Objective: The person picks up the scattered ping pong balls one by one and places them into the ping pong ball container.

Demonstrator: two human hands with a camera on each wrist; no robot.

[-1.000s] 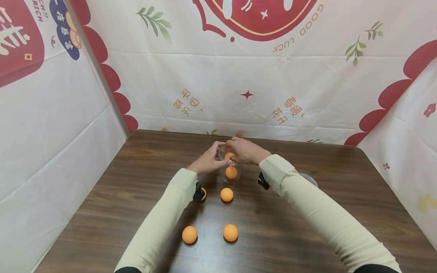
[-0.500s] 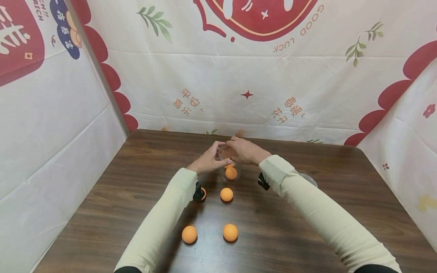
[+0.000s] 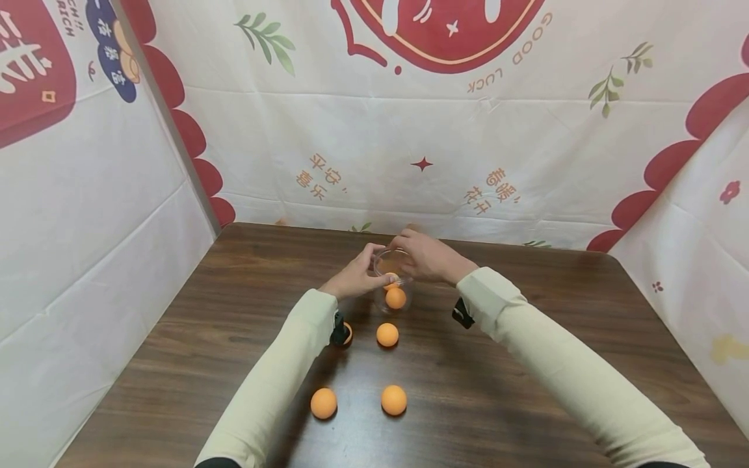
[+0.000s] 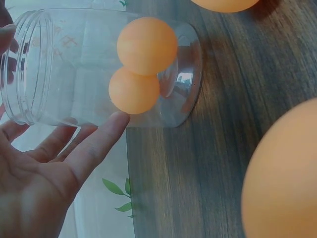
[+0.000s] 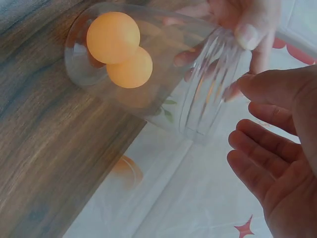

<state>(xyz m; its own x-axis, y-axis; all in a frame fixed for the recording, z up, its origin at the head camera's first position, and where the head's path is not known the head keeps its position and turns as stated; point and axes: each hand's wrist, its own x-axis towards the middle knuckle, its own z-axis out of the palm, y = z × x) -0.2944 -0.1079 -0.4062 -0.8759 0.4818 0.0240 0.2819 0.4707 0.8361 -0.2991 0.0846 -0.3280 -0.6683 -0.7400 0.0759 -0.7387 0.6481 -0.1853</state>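
A clear plastic jar (image 4: 89,64) with a threaded mouth stands on the table. Inside, near its bottom, one orange ping-pong ball (image 4: 133,90) touches another ping-pong ball (image 4: 147,46). My left hand (image 3: 357,273) holds the jar near the rim, its thumb on the near side and fingers round the far side. At the other side of the mouth is my right hand (image 3: 432,257). In the right wrist view its fingers (image 5: 257,153) are loosely extended, with nothing in them.
On the brown wooden table (image 3: 497,390) lie several loose balls: a near-left ball (image 3: 324,403), a near-right ball (image 3: 394,400), one ball (image 3: 387,335) before the jar, and another partly behind the left wrist. A printed cloth (image 3: 374,130) hangs behind the table.
A ball at the jar's mouth by my right hand has dropped and now sits inside against the other. My right hand has shifted slightly right; its sleeve now covers a clear round object.
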